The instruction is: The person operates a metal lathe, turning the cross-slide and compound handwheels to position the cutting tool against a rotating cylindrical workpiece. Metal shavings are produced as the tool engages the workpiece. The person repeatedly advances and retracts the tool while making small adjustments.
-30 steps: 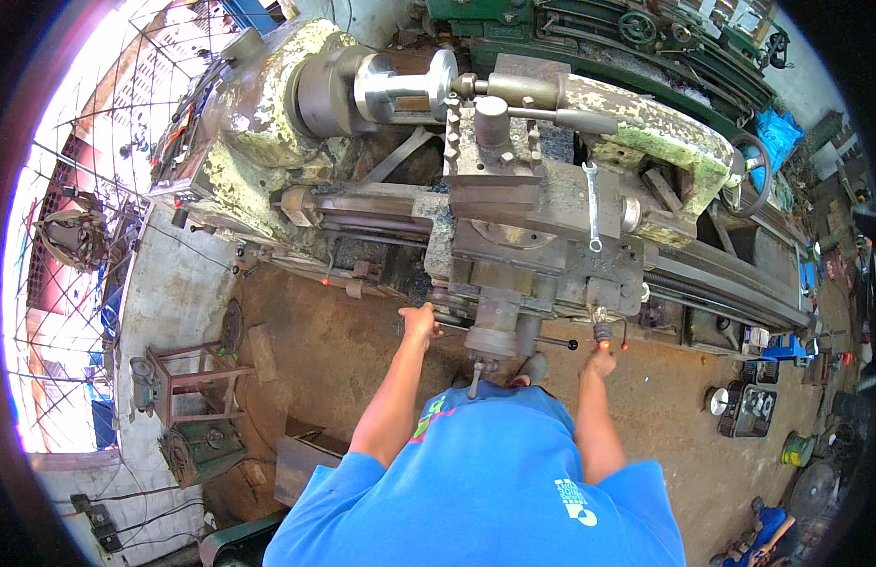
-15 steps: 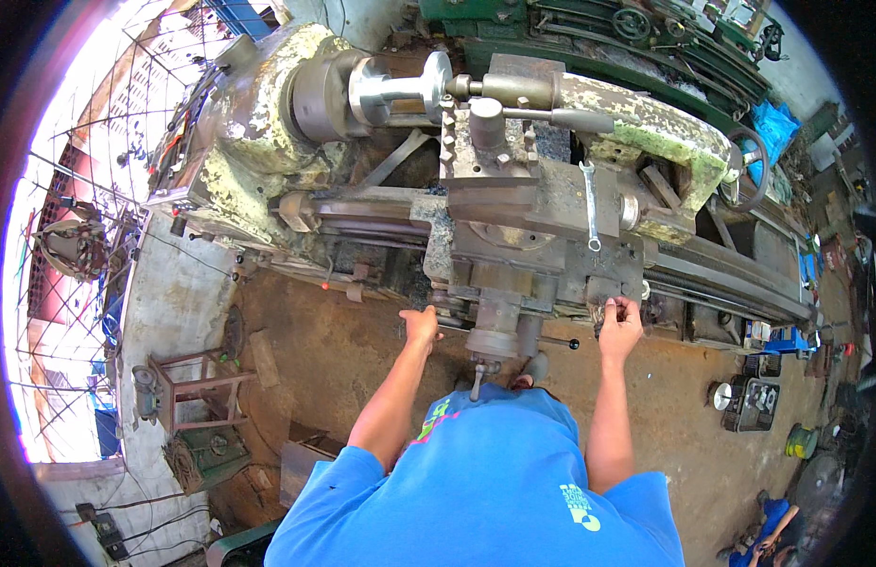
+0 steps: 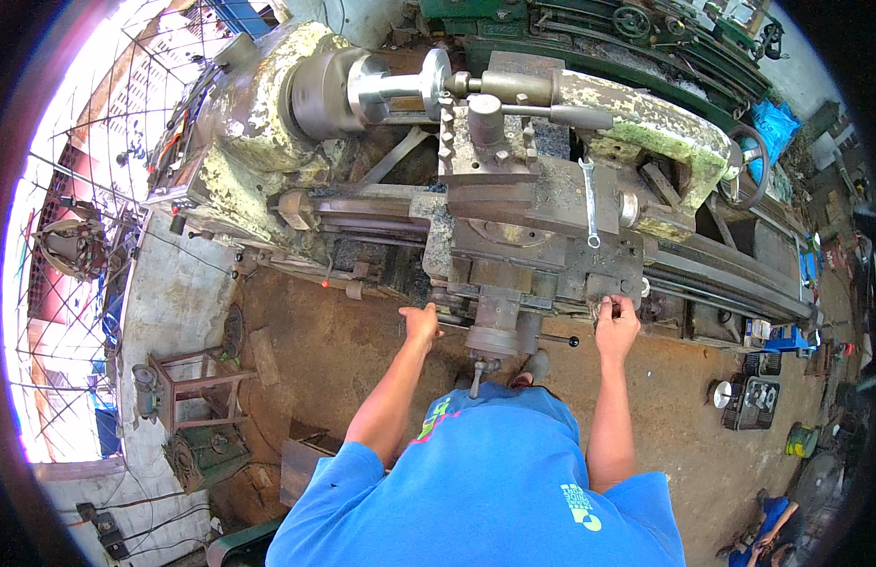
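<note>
In front of me stands a large worn lathe. Its chuck [image 3: 322,94], smeared by motion, holds a shiny flanged metal workpiece [image 3: 395,87]; the tailstock [image 3: 513,87] meets the workpiece's right end. Below the tool post [image 3: 487,128] is the carriage [image 3: 523,198]. My left hand [image 3: 421,324] is closed at the carriage's lower left edge, on a part hidden by its fingers. My right hand [image 3: 617,321] has its fingers pinched together at the carriage's lower right corner; what they grip is hidden. A combination wrench [image 3: 590,203] lies on the carriage, above my right hand.
A cross-slide crank [image 3: 482,369] and a black-knobbed lever [image 3: 565,340] stick out between my hands. Another green machine [image 3: 636,57] stands behind. On the floor are a wooden stand [image 3: 201,378] at left and black crates [image 3: 754,402] at right. Another person [image 3: 773,529] is at lower right.
The chuck looked sharp before and is blurred now, as if turning. My right hand has shifted slightly left, against the carriage corner. My left hand stays in place.
</note>
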